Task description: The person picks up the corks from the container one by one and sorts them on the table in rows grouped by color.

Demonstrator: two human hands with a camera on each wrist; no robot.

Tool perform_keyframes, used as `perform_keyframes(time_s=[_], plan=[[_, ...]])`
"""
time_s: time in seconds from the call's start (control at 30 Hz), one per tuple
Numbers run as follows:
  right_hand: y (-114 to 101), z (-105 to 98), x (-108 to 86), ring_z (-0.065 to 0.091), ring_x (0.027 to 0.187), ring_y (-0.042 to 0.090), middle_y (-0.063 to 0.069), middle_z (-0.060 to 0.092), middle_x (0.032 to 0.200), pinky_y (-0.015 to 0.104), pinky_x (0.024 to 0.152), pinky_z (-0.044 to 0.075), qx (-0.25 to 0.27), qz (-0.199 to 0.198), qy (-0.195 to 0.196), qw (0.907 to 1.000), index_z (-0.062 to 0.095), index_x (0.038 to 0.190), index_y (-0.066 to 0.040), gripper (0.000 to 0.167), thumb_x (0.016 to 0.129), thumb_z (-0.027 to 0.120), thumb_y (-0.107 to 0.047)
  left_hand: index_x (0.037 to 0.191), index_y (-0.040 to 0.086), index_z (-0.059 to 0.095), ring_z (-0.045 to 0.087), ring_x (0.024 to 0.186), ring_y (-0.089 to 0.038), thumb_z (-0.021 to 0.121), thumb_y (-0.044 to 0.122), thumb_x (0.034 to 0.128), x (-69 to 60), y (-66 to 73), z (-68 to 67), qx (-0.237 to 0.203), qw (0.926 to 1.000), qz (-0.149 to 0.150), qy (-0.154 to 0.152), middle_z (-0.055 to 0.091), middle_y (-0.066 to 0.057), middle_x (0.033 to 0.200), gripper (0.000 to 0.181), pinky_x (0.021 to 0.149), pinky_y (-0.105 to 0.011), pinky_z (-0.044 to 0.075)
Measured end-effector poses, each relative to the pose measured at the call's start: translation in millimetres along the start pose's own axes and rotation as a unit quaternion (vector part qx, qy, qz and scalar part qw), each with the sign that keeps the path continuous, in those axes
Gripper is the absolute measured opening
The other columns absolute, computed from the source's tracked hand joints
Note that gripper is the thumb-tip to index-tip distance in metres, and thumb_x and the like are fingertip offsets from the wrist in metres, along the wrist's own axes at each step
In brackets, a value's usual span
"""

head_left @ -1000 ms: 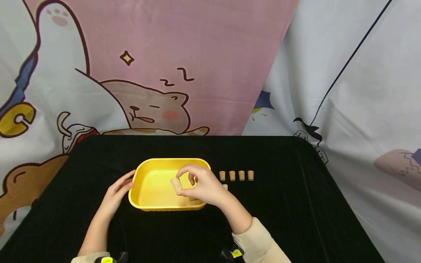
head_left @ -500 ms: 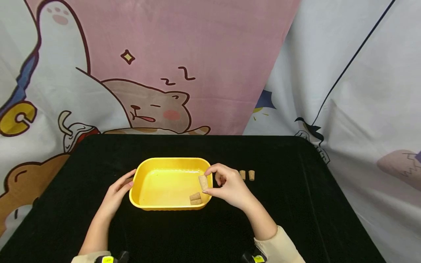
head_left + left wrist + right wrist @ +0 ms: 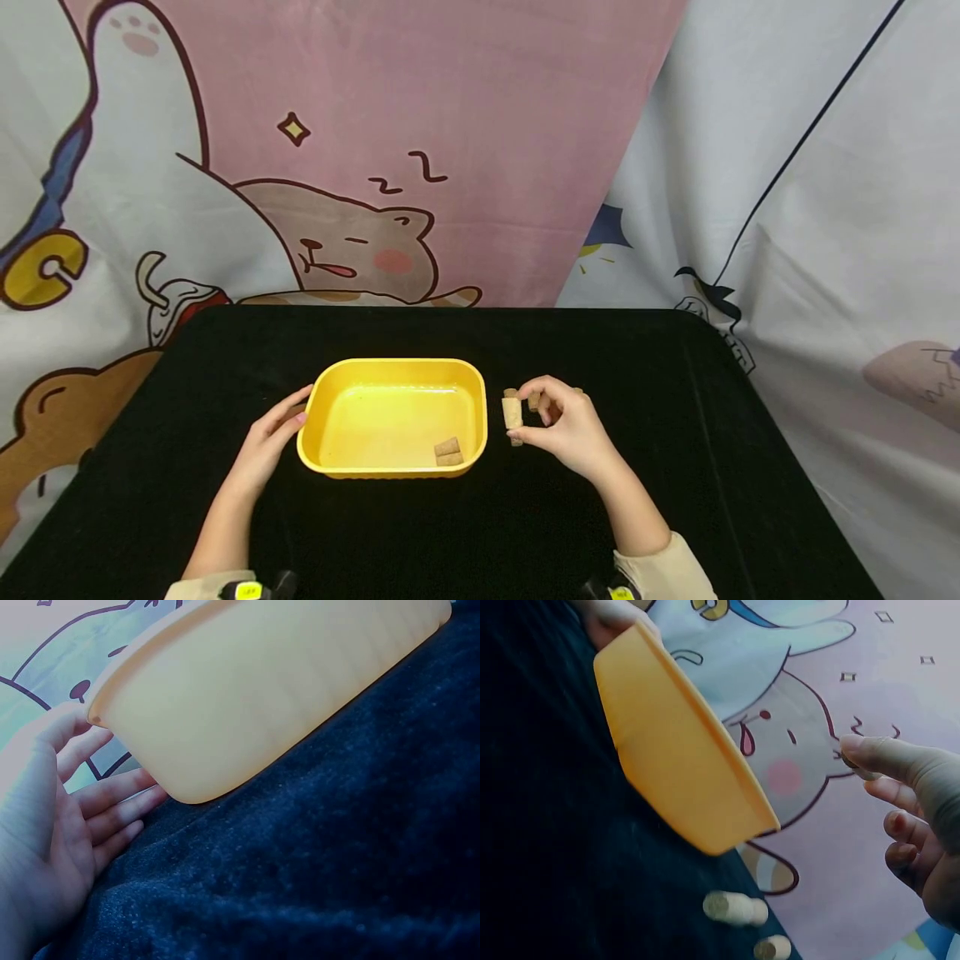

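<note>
My right hand [image 3: 564, 423] pinches a tapered cork [image 3: 512, 413] between thumb and index finger, just right of the yellow tray [image 3: 318, 425]. In the right wrist view the thumb mostly covers that cork [image 3: 849, 760]. Two corks [image 3: 447, 452] lie side by side in the tray's near right corner. Other corks [image 3: 731, 907] stand on the cloth, partly hidden behind the right hand and the held cork in the head view. My left hand [image 3: 266, 442] touches the tray's left end, its fingers [image 3: 112, 791] fairly straight along the outer wall.
A black cloth [image 3: 375, 533] covers the table. Behind it hangs a pink and white curtain [image 3: 510, 150] printed with cartoon animals. One cork [image 3: 772, 947] stands near the far table edge in the right wrist view.
The right hand has moved right with its cork, from over the tray to above the corks on the cloth. My left hand and the tray have stayed put.
</note>
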State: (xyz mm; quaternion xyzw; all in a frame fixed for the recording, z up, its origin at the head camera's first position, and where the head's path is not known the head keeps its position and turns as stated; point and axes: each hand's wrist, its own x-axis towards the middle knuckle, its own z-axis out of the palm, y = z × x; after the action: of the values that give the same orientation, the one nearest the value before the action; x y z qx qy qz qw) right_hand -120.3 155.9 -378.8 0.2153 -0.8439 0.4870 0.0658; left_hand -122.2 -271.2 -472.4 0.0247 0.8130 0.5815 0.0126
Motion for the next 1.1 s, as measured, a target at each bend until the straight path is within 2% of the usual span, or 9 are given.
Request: perform_keyframes(time_s=[0.13, 0.23, 0.43, 0.53, 0.67, 0.73, 0.8, 0.9, 1.1], plan=[[20, -4, -4.1, 0.046, 0.063, 0.022, 0.004, 0.048, 0.071, 0.025, 0.054, 0.039, 0.002, 0.035, 0.002, 0.9994, 0.063, 0.1, -0.014, 0.042, 0.067, 0.086, -0.006, 0.147, 0.011, 0.038, 0.053, 0.109, -0.001, 0.043, 0.035, 0.1029, -0.5, 0.0, 0.4, -0.006, 1.0, -0.002, -0.002, 0.046, -0.021, 0.14, 0.051, 0.089, -0.03, 0.042], [35, -6, -5.9, 0.046, 0.063, 0.018, 0.007, 0.05, 0.073, 0.024, 0.053, 0.04, 0.003, 0.043, 0.003, 0.9991, 0.062, 0.101, -0.018, 0.042, 0.068, 0.087, -0.013, 0.147, 0.011, 0.037, 0.054, 0.108, -0.002, 0.043, 0.035, 0.1028, -0.1, -0.7, 0.8, -0.009, 1.0, -0.003, -0.004, 0.046, -0.021, 0.14, 0.051, 0.091, -0.034, 0.041], [59, -12, -8.5, 0.044, 0.059, 0.016, 0.019, 0.05, 0.074, 0.025, 0.051, 0.039, -0.004, 0.063, -0.006, 0.998, 0.061, 0.099, -0.02, 0.04, 0.068, 0.087, -0.017, 0.147, 0.009, 0.038, 0.054, 0.109, -0.002, 0.042, 0.031, 0.1034, 0.5, -3.0, -0.2, -0.016, 0.9998, 0.012, -0.006, 0.045, -0.021, 0.14, 0.049, 0.088, -0.024, 0.043], [69, -14, -9.4, 0.044, 0.059, 0.017, 0.018, 0.051, 0.074, 0.026, 0.05, 0.038, -0.013, 0.086, -0.02, 0.996, 0.06, 0.098, -0.02, 0.04, 0.068, 0.087, -0.018, 0.147, 0.009, 0.038, 0.053, 0.109, -0.001, 0.042, 0.032, 0.1034, 0.6, -3.5, -0.7, -0.015, 0.9998, 0.01, -0.006, 0.045, -0.021, 0.141, 0.049, 0.092, -0.033, 0.042], [80, -13, -11.2, 0.045, 0.062, 0.018, 0.015, 0.058, 0.095, 0.027, 0.052, 0.04, -0.018, 0.116, -0.042, 0.9923, 0.061, 0.098, -0.021, 0.041, 0.066, 0.087, -0.02, 0.147, 0.01, 0.038, 0.053, 0.108, 0.0, 0.043, 0.035, 0.1029, -0.5, -3.5, -0.2, -0.006, 1.0, -0.001, -0.001, 0.045, -0.02, 0.141, 0.051, 0.095, -0.047, 0.039], [85, -11, -12.2, 0.045, 0.062, 0.019, 0.013, 0.058, 0.101, 0.027, 0.052, 0.04, -0.02, 0.127, -0.051, 0.9904, 0.061, 0.098, -0.021, 0.041, 0.066, 0.087, -0.021, 0.147, 0.01, 0.038, 0.053, 0.108, 0.0, 0.043, 0.036, 0.1028, -0.4, -3.3, 0.0, -0.004, 1.0, -0.003, 0.0, 0.045, -0.02, 0.141, 0.051, 0.094, -0.043, 0.041], [89, -10, -12.6, 0.045, 0.061, 0.019, 0.012, 0.058, 0.098, 0.027, 0.052, 0.041, -0.023, 0.134, -0.058, 0.989, 0.06, 0.098, -0.021, 0.042, 0.065, 0.087, -0.022, 0.147, 0.01, 0.038, 0.053, 0.109, -0.001, 0.042, 0.035, 0.1029, 0.1, -3.0, -0.1, -0.003, 1.0, -0.001, 0.0, 0.045, -0.019, 0.141, 0.051, 0.092, -0.037, 0.042], [94, -8, -13.3, 0.044, 0.058, 0.018, 0.01, 0.052, 0.077, 0.027, 0.05, 0.04, -0.029, 0.141, -0.061, 0.9877, 0.059, 0.098, -0.021, 0.042, 0.065, 0.087, -0.022, 0.147, 0.01, 0.038, 0.052, 0.11, -0.001, 0.043, 0.035, 0.1029, 1.1, -2.3, 0.0, -0.003, 1.0, 0.002, -0.002, 0.045, -0.019, 0.142, 0.051, 0.092, -0.034, 0.041], [102, -4, -15.5, 0.044, 0.058, 0.018, 0.006, 0.049, 0.073, 0.027, 0.051, 0.039, -0.035, 0.161, -0.062, 0.9844, 0.059, 0.097, -0.02, 0.042, 0.065, 0.086, -0.019, 0.147, 0.009, 0.037, 0.052, 0.109, 0.0, 0.043, 0.035, 0.1028, 0.0, -0.1, 0.4, -0.01, 0.9999, -0.003, -0.004, 0.044, -0.02, 0.142, 0.052, 0.096, -0.051, 0.038]])
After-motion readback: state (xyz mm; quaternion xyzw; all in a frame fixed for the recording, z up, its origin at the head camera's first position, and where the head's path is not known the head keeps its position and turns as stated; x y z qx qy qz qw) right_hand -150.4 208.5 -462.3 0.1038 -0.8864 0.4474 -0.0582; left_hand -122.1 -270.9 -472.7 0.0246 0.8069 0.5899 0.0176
